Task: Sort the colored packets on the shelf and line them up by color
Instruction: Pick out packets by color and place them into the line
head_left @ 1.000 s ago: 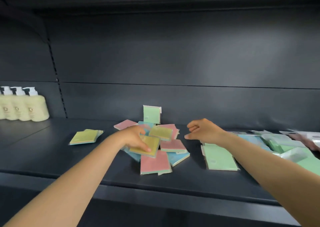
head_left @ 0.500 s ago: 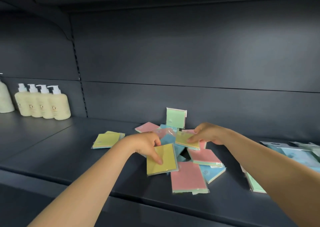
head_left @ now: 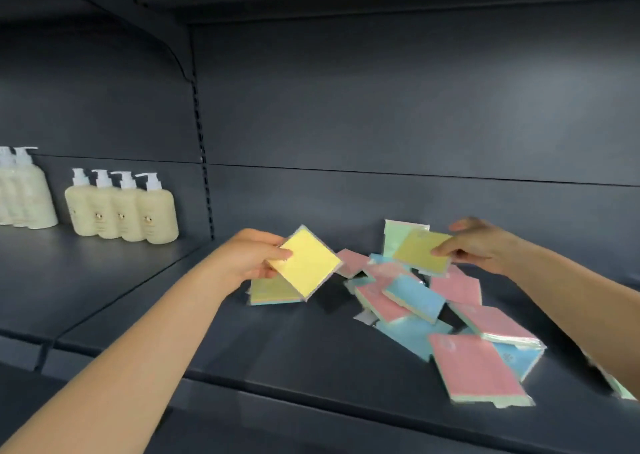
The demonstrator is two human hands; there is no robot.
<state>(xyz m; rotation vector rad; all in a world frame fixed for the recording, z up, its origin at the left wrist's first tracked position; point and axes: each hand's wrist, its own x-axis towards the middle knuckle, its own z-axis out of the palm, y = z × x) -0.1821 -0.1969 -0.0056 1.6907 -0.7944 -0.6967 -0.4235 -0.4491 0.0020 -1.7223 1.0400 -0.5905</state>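
1. We see the dark shelf running wide, with cream pump bottles standing at its nine o'clock end.
2. The mixed pile of pink and blue packets lies at four o'clock from the left hand, below the right.
3. Our left hand pinches a yellow packet, turned diamond-wise, one corner pointing to twelve o'clock, above a flat yellow stack.
4. Our right hand pinches a second yellow packet by its three o'clock edge, its long axis running nine to three.
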